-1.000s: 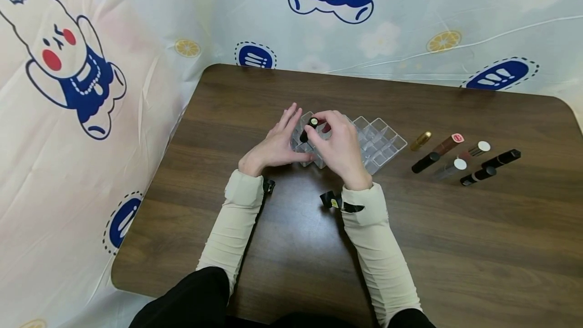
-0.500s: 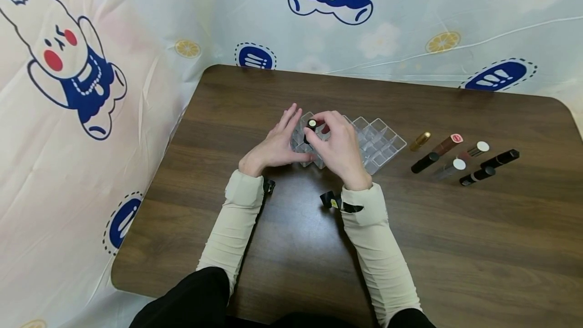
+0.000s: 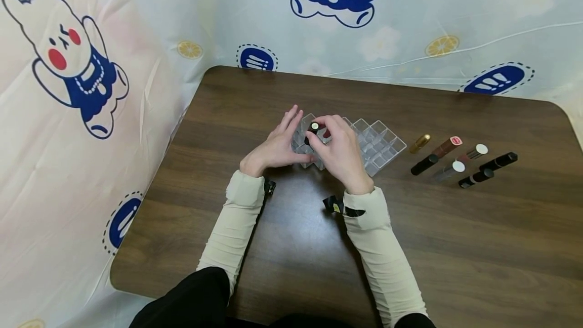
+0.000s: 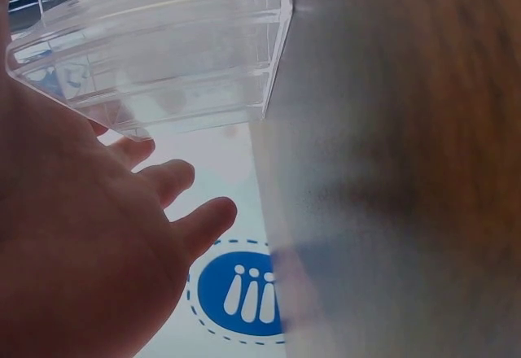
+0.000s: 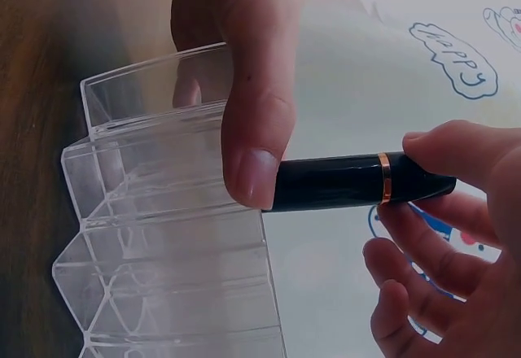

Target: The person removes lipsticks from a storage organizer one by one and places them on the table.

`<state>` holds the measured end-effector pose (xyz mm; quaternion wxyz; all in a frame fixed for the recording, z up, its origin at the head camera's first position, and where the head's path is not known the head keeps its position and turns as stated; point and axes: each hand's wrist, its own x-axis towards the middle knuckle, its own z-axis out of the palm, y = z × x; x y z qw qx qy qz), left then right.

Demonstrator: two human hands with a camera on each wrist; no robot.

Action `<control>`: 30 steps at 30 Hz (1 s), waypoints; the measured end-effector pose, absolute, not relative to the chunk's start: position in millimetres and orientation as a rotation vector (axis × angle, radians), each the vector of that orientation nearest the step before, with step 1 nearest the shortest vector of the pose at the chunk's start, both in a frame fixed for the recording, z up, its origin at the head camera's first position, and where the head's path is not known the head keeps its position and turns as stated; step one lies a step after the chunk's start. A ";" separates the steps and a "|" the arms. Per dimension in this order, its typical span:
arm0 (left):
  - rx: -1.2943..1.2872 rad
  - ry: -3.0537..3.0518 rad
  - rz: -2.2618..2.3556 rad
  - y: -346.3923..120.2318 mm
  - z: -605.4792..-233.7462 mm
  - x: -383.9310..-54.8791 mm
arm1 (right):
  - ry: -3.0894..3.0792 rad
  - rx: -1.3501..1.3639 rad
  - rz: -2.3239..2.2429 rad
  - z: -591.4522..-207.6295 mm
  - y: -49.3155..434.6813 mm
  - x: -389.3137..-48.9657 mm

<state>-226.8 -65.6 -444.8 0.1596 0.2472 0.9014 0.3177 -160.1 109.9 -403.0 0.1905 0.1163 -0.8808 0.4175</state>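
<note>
A clear plastic organizer (image 3: 380,148) with several square compartments stands on the table under both hands. My left hand (image 3: 276,148) rests at its left end with fingers straight and spread. The left thumb (image 5: 259,159) lies over the rim in the right wrist view, and the other fingers (image 4: 203,220) reach past the far side. My right hand (image 3: 339,146) pinches a black lipstick tube (image 5: 334,183) near its gold band, between thumb and fingertips. The tube stands nearly upright over the left compartments; its lower end is hidden behind the left thumb.
Several more lipsticks stand or lie right of the organizer: a gold tube (image 3: 420,143), a brown tube (image 3: 446,147), a clear tube with white top (image 3: 451,170) and black tubes (image 3: 498,160). A printed cloth (image 3: 391,29) hangs along the table's back edge.
The lipstick was more tilted a second ago and now stands straighter over the organizer. The left hand has stayed in place.
</note>
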 end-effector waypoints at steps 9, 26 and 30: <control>0.700 2.573 0.894 -64.8 -442.2 -226.7 | -2.458 0.327 1.156 -401.1 118.7 -154.3; 0.770 2.643 0.774 -62.0 -440.8 -224.2 | -2.430 0.231 1.122 -396.9 149.3 -138.4; 0.786 2.664 0.741 -60.6 -439.3 -223.2 | -2.435 0.187 1.104 -395.5 159.5 -134.1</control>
